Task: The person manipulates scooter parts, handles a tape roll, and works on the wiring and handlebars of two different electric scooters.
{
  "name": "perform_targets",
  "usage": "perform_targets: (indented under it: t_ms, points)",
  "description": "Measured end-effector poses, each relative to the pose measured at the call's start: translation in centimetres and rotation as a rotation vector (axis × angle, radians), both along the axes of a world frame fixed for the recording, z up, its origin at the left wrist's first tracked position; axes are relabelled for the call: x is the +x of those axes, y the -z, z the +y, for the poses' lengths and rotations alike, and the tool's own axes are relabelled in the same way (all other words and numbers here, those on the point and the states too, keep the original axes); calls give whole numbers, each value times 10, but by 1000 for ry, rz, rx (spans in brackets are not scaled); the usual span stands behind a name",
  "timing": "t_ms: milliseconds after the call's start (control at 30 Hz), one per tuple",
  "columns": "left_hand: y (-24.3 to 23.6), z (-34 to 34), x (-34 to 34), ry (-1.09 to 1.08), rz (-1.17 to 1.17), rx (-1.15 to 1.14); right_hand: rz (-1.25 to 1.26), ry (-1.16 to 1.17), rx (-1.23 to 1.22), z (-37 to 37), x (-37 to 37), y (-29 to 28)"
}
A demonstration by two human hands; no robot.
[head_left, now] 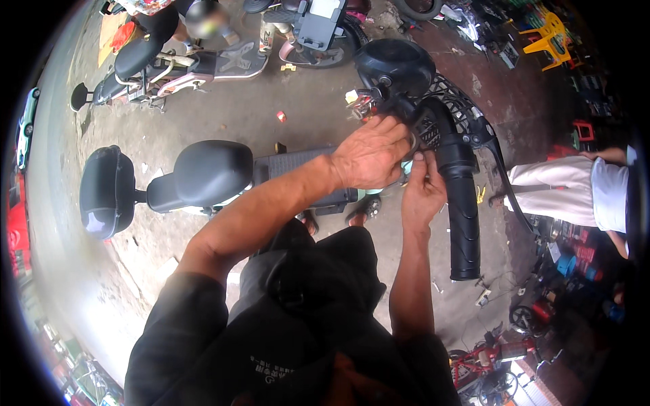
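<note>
Working spot: I see both hands at the scooter handlebar [433,128], centre-right of frame.
Left hand [369,155]: fingers curled onto the bar's inner end beside the brake lever [484,132].
Right hand [423,193]: pinching something small just left of the black grip [462,203]; can't tell what.
Mirror [395,62]: above, upper centre.
Seat [210,172]: left of centre.
</note>
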State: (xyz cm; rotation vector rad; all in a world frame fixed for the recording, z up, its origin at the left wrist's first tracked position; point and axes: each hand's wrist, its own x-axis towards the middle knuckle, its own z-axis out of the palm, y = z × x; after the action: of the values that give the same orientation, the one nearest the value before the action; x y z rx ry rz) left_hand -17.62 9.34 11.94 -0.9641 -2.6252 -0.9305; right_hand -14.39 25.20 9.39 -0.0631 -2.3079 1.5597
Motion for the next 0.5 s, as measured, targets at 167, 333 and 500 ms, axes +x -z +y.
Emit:
perform_targets:
  t_ms: [167,333,500]
  points:
    - [3,-4,3,12,1,26,-67,-87,322,9,-9,-13]
    - [7,-12,8,-11,-31,55,-554,-25,-61,-3,-11,-57]
    - [18,-13,13,12,-62,115,-396,-88,-503,12,-15,-29]
